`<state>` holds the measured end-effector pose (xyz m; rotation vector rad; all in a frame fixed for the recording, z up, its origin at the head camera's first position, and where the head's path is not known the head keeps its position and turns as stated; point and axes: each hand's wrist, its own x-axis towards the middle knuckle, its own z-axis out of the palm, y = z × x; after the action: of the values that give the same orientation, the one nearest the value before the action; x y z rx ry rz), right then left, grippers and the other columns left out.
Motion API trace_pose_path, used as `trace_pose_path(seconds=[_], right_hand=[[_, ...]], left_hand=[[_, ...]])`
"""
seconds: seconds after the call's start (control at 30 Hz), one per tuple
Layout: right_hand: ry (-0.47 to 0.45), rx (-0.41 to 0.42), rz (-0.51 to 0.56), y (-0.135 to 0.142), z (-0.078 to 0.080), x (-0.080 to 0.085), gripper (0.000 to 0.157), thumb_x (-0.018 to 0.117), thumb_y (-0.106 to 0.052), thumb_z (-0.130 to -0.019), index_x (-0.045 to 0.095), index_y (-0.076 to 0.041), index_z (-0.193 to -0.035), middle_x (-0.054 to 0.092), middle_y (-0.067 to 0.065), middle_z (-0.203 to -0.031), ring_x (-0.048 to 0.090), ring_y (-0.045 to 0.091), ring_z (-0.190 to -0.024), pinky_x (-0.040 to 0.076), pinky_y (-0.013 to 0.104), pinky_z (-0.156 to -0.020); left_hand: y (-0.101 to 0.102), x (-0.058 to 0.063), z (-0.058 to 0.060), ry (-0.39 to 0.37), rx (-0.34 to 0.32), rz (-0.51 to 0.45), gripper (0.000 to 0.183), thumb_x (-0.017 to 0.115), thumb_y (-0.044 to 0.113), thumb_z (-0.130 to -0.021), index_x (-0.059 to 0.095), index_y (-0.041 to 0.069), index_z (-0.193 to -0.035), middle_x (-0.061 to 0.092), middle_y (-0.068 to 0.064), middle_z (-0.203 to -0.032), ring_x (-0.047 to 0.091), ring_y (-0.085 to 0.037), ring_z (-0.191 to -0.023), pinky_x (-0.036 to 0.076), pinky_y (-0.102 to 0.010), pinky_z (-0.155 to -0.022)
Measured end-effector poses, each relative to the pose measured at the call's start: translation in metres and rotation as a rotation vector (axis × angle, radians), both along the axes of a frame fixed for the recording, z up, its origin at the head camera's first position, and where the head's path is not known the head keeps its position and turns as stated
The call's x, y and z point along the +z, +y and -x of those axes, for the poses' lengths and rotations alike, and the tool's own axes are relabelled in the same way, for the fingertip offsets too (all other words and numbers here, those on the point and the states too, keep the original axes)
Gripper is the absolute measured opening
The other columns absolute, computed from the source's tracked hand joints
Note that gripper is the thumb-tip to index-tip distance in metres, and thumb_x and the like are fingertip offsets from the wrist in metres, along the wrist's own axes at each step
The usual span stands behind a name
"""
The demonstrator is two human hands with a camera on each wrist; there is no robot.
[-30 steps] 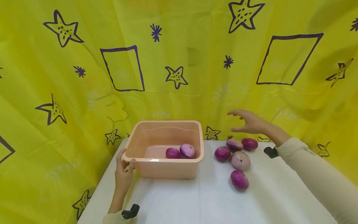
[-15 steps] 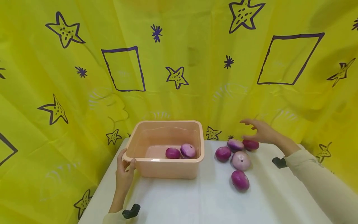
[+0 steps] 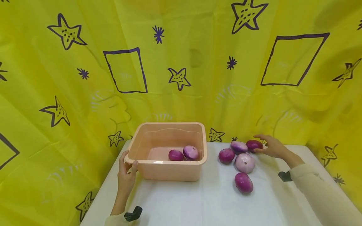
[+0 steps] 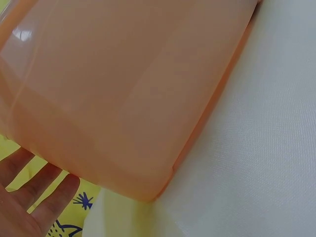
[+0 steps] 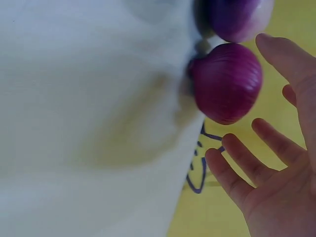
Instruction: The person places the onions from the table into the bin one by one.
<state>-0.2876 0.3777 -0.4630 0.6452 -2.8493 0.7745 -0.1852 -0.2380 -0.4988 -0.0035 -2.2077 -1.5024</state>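
My left hand [image 3: 126, 179] grips the near left corner of a peach plastic tub [image 3: 169, 171], thumb over the front rim and fingers along the side. In the left wrist view its fingers [image 4: 57, 195] lie against the tub wall. At the far right of an onion cluster, my right hand [image 3: 273, 148] reaches around a dark red onion [image 3: 253, 145], thumb and fingers spread. In the right wrist view the fingers stand apart on either side of that onion [image 5: 227, 84], and a paler purple onion [image 5: 239, 17] touches it.
Inside the tub lie a red onion [image 3: 175, 155] and a pale one [image 3: 190, 152]. Several onions sit on the white tabletop [image 3: 175, 204], among them a pale one [image 3: 245, 163] and a nearer red one [image 3: 244, 183]. A yellow patterned curtain [image 3: 198, 106] hangs close behind the table.
My right hand has come down and to the right, from above the onions to the far right one. The left hand has stayed on the tub.
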Motion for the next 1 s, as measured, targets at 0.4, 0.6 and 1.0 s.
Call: trace_pose_path(seconds=[0.4,0.6,1.0], right_hand=[[-0.022,0.005,0.019,0.003,0.003,-0.022,0.060,0.084,-0.014,-0.084,0.058,0.009,-0.132,0.064,0.033,-0.122,0.063,0.047,-0.103,0.055,0.063,-0.086],[-0.015,-0.024,0.003,0.002,0.006,-0.026,0.057,0.085,-0.012,-0.082,0.058,0.006,-0.130,0.066,0.031,-0.115,0.064,0.043,-0.096,0.053,0.061,-0.086],[0.027,-0.042,0.012,0.001,0.009,-0.032,0.054,0.086,-0.009,-0.080,0.057,0.001,-0.125,0.068,0.027,-0.106,0.063,0.039,-0.089,0.052,0.056,-0.080]], left_hand=[[0.000,0.000,0.000,0.002,-0.013,0.001,0.061,0.057,0.017,-0.106,0.030,0.023,-0.159,0.046,-0.016,-0.156,0.059,-0.016,-0.110,0.052,-0.014,-0.081],[0.000,0.001,0.000,0.002,-0.024,-0.007,0.062,0.058,0.017,-0.105,0.029,0.023,-0.159,0.047,-0.017,-0.156,0.060,-0.027,-0.114,0.051,-0.012,-0.081],[0.000,0.002,-0.001,0.005,-0.025,-0.006,0.063,0.059,0.018,-0.105,0.029,0.024,-0.159,0.050,-0.017,-0.153,0.060,-0.033,-0.115,0.051,-0.013,-0.081]])
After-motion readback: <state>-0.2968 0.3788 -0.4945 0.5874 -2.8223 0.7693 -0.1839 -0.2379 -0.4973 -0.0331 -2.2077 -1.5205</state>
